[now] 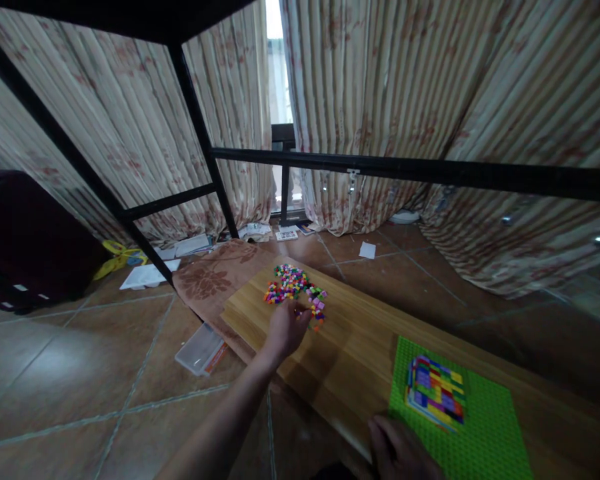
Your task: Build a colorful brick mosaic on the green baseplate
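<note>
A pile of small multicoloured bricks (293, 287) lies at the far end of a long wooden board (350, 360). My left hand (286, 328) reaches to the pile's near edge, its fingertips pinched together at the bricks; what they hold is too small to make out. A green baseplate (480, 433) rests on the board's near end and carries a block of colourful bricks (436, 390) stacked in rows. My right hand (397, 450) lies at the baseplate's near left corner, fingers curled against its edge.
The board sits low over a brown tiled floor. A clear plastic box (200, 348) lies on the floor to the board's left, beside a brown patterned cloth (210, 277). Black metal frame bars (380, 167) cross in front of striped curtains. Papers litter the floor behind.
</note>
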Demonstrator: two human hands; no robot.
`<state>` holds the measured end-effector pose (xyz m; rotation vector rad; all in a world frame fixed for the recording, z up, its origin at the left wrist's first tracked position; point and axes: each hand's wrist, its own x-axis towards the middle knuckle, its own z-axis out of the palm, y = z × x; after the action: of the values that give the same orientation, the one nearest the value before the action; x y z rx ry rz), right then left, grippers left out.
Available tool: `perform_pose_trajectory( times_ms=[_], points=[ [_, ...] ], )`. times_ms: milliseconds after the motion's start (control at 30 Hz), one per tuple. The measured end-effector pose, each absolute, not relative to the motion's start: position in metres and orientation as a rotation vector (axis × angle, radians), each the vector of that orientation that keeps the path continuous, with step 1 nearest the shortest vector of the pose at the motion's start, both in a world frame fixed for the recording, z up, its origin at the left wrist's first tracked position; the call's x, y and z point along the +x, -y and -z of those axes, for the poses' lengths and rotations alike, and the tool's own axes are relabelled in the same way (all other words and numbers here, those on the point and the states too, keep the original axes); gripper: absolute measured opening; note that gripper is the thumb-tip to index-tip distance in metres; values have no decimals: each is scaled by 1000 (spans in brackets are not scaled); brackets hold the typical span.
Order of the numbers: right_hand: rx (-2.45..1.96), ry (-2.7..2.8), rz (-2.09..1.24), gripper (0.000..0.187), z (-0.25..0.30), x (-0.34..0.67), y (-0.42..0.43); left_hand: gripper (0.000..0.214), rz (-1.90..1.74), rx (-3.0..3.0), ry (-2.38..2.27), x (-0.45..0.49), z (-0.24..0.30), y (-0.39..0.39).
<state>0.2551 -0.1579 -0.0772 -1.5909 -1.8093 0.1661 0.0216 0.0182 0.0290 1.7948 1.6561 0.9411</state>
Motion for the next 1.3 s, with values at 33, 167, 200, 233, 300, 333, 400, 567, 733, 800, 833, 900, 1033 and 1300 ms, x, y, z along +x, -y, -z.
perform_pose_trajectory(
  times_ms=[33, 167, 200, 233, 300, 333, 400, 567, 733, 800, 833, 900, 1033, 1300],
  points=[
    [-1619, 1750, -198, 30, 73, 253, 159, 22, -907, 1639, -1487, 28, -28, -1],
    [-1711, 1397, -383, 29, 42, 238, 169, 36, -747, 1127, -1091, 61, -20, 70],
    [-1700, 1359, -447, 30, 32, 235, 173, 37, -718, 1049, -1060, 69, -19, 84],
    [-1671, 1351, -498, 31, 23, 232, 176, 37, -682, 985, -1024, 76, -18, 96],
    [-1561, 1405, -554, 30, 8, 231, 183, 38, -592, 906, -935, 89, -20, 112],
    [-1527, 1407, -557, 28, 2, 232, 187, 38, -548, 889, -893, 95, -22, 116],
    [-1496, 1396, -562, 23, -6, 237, 193, 35, -477, 900, -849, 106, -26, 122],
    [-1488, 1321, -579, 23, -8, 259, 207, 30, -444, 950, -931, 131, -36, 129],
    [-1480, 1244, -546, 20, -6, 282, 210, 32, -475, 1020, -1031, 156, -41, 134],
    [-1504, 1194, -545, 18, -5, 294, 206, 33, -487, 1057, -1038, 165, -42, 132],
    [-1519, 1154, -537, 18, -4, 300, 203, 33, -496, 1096, -1036, 168, -43, 129],
    [-1548, 1053, -505, 20, 0, 314, 193, 31, -551, 1218, -1037, 173, -43, 120],
    [-1560, 900, -501, 26, 11, 332, 169, 26, -773, 1431, -1167, 176, -36, 91],
    [-1512, 741, -553, 33, 27, 320, 147, 34, -828, 1474, -1221, 194, -9, 54]
  ],
)
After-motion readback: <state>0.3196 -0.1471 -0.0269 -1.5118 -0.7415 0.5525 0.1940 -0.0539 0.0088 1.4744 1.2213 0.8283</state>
